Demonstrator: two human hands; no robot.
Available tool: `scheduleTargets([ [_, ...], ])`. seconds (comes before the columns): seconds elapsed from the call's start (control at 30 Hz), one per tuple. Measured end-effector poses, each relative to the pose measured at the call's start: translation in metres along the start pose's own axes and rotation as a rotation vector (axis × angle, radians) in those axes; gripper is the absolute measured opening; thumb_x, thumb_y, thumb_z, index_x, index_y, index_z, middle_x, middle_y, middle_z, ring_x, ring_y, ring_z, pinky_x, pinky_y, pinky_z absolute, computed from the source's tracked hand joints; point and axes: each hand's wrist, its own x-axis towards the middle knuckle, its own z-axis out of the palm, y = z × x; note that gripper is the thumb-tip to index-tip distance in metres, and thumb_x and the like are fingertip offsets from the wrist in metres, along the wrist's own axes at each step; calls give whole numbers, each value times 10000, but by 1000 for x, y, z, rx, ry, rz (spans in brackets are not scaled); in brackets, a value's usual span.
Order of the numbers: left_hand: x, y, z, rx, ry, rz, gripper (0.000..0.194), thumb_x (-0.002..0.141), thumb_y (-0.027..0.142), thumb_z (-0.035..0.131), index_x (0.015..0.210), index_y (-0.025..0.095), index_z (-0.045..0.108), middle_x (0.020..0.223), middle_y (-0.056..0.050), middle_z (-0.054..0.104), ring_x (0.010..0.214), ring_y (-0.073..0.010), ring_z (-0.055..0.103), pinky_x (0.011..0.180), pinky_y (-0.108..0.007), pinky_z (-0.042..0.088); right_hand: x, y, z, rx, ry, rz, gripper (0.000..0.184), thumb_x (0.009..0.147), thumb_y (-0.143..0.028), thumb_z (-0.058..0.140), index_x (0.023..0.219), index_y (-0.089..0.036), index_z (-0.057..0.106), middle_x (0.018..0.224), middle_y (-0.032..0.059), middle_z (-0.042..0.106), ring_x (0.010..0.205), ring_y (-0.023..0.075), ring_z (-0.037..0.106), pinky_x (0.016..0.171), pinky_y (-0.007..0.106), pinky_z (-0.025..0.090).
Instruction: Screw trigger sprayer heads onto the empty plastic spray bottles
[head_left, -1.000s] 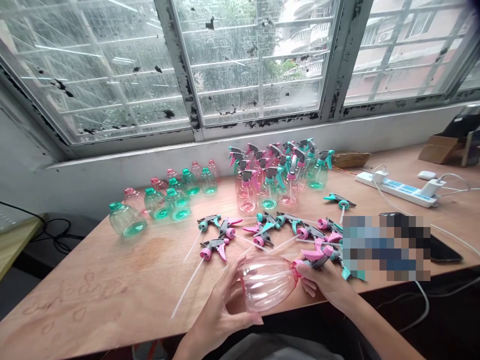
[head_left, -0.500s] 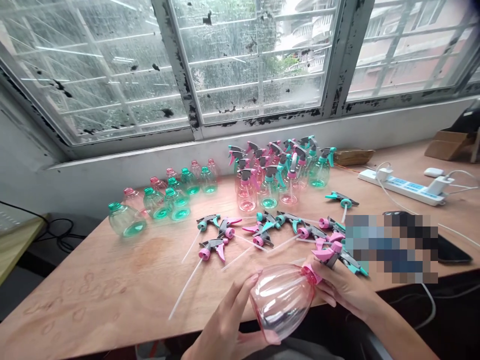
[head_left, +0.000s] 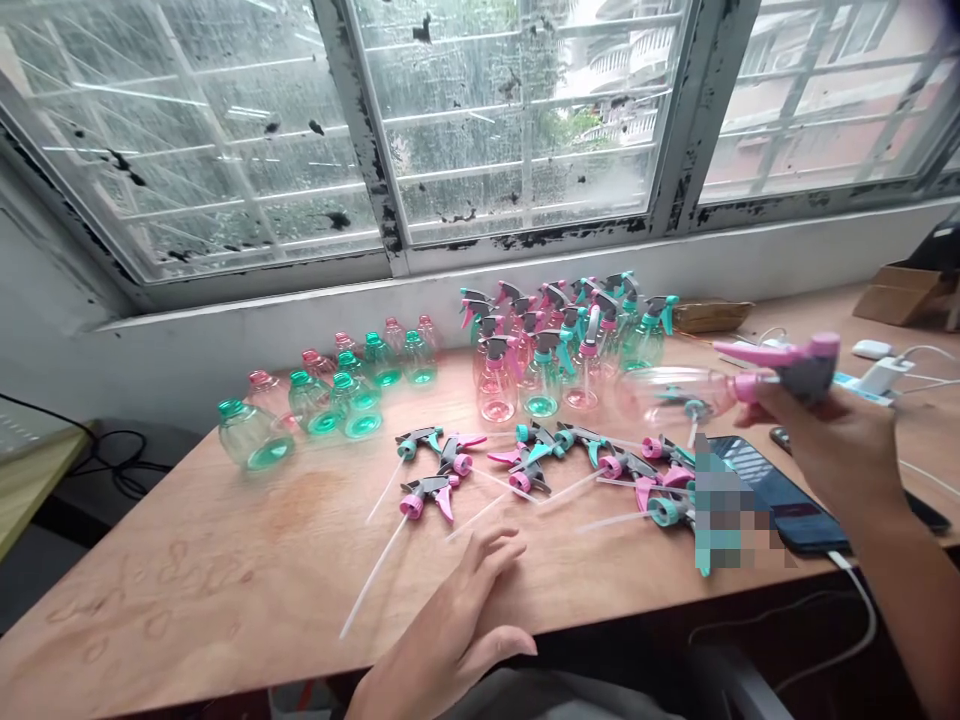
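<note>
My right hand [head_left: 832,440] grips the pink and grey trigger head of an assembled pink spray bottle [head_left: 675,392] and holds it sideways in the air above the right part of the wooden table [head_left: 225,560]. The bottle's body points left toward the cluster of finished spray bottles [head_left: 562,345] by the wall. My left hand [head_left: 457,620] lies open at the table's front edge, fingers spread, holding nothing. Loose trigger heads [head_left: 525,465] with white dip tubes lie scattered just beyond it.
Capless pink and green bottles [head_left: 330,395] stand at the back left. A phone [head_left: 780,490] on a cable lies under my right hand. A white power strip [head_left: 870,385] and a cardboard box [head_left: 896,290] sit at the far right. Windows run behind.
My left hand let go of the pink bottle and dropped flat to the table edge. My right hand carried the bottle up and to the right, away from my lap.
</note>
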Motion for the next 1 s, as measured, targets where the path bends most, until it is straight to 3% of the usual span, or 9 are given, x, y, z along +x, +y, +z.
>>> scheduleTargets([
  [0.03, 0, 1, -1, -4, -13, -11, 578, 972, 398, 659, 1491, 372, 405, 1563, -89, 457, 1461, -315, 445, 1188, -445, 431, 17, -1, 3, -144, -17, -28, 352, 861, -541, 711, 847, -189, 722, 712, 69, 732, 676, 263, 724, 665, 362, 543],
  [0.13, -1, 3, -3, -16, -28, -32, 534, 984, 376, 646, 1470, 360, 425, 1561, -78, 471, 1446, -292, 470, 1186, -408, 430, 59, -6, 19, -304, -117, -73, 404, 824, -564, 749, 693, -186, 701, 626, 78, 720, 688, 280, 725, 668, 344, 482],
  [0.3, 0, 4, -3, -15, -44, -72, 543, 983, 365, 651, 1480, 362, 433, 1599, -59, 434, 1474, -279, 436, 1204, -389, 403, 92, -9, 56, -427, -292, -153, 388, 844, -554, 751, 700, -197, 701, 532, 55, 694, 670, 288, 734, 639, 312, 448],
  [0.53, 2, 1, -4, -50, -67, -28, 535, 990, 359, 640, 1482, 332, 433, 1604, -85, 422, 1483, -276, 426, 1213, -390, 388, 119, 6, 97, -489, -383, -160, 389, 883, -495, 739, 655, -191, 655, 522, 54, 699, 596, 262, 727, 615, 302, 466],
  [0.67, 2, 2, -6, -56, -76, -28, 519, 990, 356, 641, 1471, 330, 447, 1600, -76, 428, 1474, -262, 439, 1205, -366, 396, 126, 13, 113, -535, -391, -151, 423, 924, -518, 692, 653, -198, 634, 551, -10, 677, 600, 202, 683, 687, 320, 508],
  [0.83, 0, 5, -7, -76, -54, -69, 474, 978, 340, 660, 1428, 337, 511, 1562, -57, 497, 1432, -264, 496, 1187, -350, 421, 125, 12, 121, -554, -392, -135, 423, 976, -540, 624, 750, -183, 655, 659, -41, 679, 612, 167, 664, 725, 345, 541],
  [1.0, 1, 9, -9, -91, -37, -56, 467, 958, 294, 685, 1403, 333, 549, 1522, -53, 556, 1399, -264, 538, 1173, -360, 447, 123, 8, 117, -518, -447, -126, 471, 926, -609, 637, 679, -210, 596, 536, -23, 640, 619, 207, 689, 718, 321, 497],
])
